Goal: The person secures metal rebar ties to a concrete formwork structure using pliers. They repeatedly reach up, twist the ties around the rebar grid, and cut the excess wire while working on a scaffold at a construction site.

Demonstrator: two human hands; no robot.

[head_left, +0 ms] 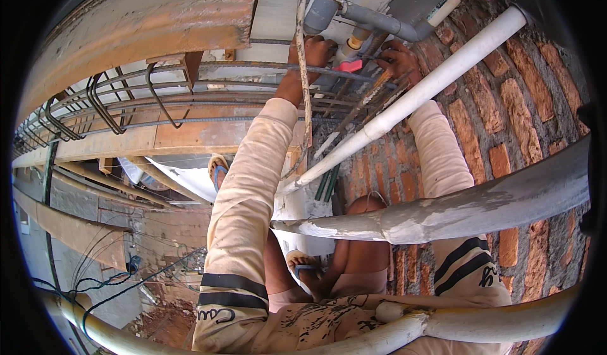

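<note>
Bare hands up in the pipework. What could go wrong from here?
1. The left hand is close to grey ribbed steel rods; a slip could scrape the knuckles.
2. The right hand is beside brown, rusty-looking bars, which might cut bare skin.
3. A pale valve with a pink handle sits between the hands; a stray knock might turn it.
</note>
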